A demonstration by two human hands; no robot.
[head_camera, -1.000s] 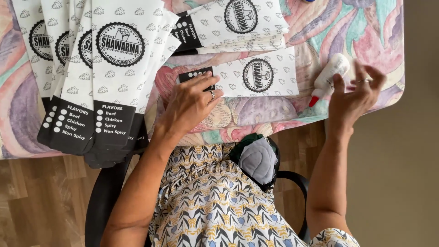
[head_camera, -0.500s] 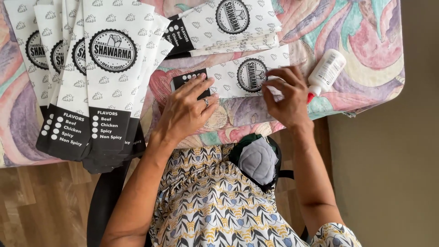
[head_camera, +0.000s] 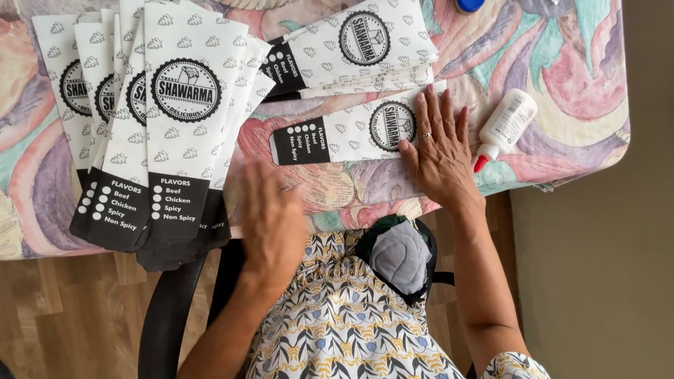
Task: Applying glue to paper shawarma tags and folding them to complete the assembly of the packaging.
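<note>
**Flat paper sleeve pressed under the right hand**

A long white paper sleeve with a black end panel and a round black emblem [head_camera: 351,133] is seen lying flat on the surface covered with a pastel swirl-patterned cloth [head_camera: 576,70]. Its right end is covered by the right hand [head_camera: 439,151], which is laid palm down with fingers spread and straight; nothing is enclosed in its grip, and a ring is worn on one finger. How far the sleeve runs beneath that palm cannot be made out.

The left hand [head_camera: 270,217] is blurred near the surface's front edge, just left of the sleeve's black end. It appears open and flat, holding nothing, though whether it touches the cloth cannot be told.

A small white plastic glue bottle with a red tip [head_camera: 505,126] lies on its side just beside the right hand, apart from it. Behind the sleeve, a short stack of the same sleeves [head_camera: 351,45] is piled, only the top one fully shown. To the left, a fanned row of upright-lying sleeves [head_camera: 161,133] overhangs the front edge, each largely hidden by the next. A blue round cap [head_camera: 469,5] is cut off by the upper border. A grey and dark green pouch [head_camera: 400,256] rests on the patterned lap.
</note>
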